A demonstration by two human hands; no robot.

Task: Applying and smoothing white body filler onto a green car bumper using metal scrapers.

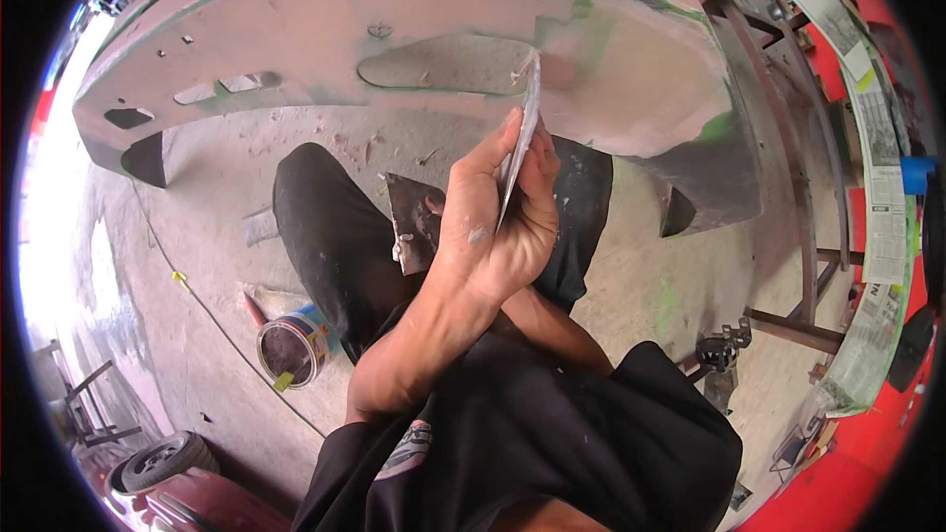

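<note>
My left hand [503, 207] is raised in front of me, palm toward me, with thumb and fingers pinching a thin flat grey putty spreader [522, 138], seen nearly edge-on. Its upper end overlaps the long oval opening of a car bumper [443, 15]; whether they touch I cannot tell. Pink-grey filler and green patches cover the bumper. My right forearm crosses beneath the left one. Mostly hidden behind it, my right hand [435, 205] shows only fingertips against a dark, putty-smeared plate [411, 232], which it holds above my left leg.
An open tin of grey filler [288, 353] stands on the concrete floor at the left, near a cord [212, 300]. A metal stand [803, 266] and a newspaper-masked panel [880, 227] are at the right. Lower left, a wheel [163, 461] lies by a pink body part.
</note>
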